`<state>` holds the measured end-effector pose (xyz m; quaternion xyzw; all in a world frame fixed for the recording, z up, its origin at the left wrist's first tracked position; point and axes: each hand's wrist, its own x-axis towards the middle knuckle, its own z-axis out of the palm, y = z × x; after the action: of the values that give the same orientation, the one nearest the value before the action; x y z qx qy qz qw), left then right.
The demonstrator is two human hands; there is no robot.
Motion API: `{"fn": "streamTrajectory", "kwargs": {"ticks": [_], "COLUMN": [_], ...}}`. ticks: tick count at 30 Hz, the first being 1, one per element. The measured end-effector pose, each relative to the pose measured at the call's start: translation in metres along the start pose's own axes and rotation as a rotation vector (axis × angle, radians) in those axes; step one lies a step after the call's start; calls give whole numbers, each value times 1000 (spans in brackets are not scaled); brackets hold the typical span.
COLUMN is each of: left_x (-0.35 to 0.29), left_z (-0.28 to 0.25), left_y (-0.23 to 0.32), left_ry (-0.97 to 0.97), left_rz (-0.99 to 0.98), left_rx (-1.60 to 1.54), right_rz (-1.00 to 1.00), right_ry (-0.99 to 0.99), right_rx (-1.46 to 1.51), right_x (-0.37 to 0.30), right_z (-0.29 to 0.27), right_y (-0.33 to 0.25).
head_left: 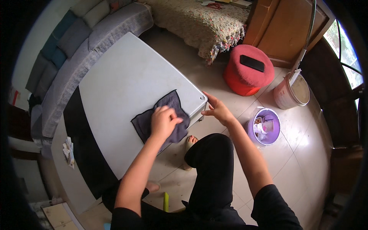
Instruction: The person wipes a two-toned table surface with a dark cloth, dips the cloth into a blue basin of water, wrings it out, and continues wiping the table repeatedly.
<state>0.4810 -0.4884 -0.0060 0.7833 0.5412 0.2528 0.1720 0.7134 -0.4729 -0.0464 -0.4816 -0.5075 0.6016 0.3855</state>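
A grey-topped table (126, 76) with a black band stretches across the left and middle of the head view. On its near right part lies a dark grey cloth (172, 100) with black edging, spread out and partly creased. My left hand (164, 119) is on top of this cloth with its fingers curled in and slightly blurred, gripping it. At the table's right corner, my right hand (219, 110) has its thumb and fingers around the edge. Part of the right hand's grip is hidden behind the corner.
Right of the table are a red stool (243, 78) with a black phone (252, 63) on it, a pale bucket (285, 94), and a purple bin (273, 134) holding litter. A tissue pack (69, 152) lies at the table's left. A sofa (76, 82) runs along the far left.
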Motion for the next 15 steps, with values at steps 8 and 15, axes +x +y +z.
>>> {"fn": "streamTrajectory", "kwargs": {"ticks": [8,15], "left_x": [52,5], "left_z": [39,14], "left_y": [26,13], "left_ry": [63,14], "left_rz": [13,-187], "left_rx": [-169,-144], "right_rz": [-37,-28], "right_ry": [197,413], "right_rx": [93,-142], "right_x": [1,-47], "right_z": [19,-2], "right_y": [13,8]}}
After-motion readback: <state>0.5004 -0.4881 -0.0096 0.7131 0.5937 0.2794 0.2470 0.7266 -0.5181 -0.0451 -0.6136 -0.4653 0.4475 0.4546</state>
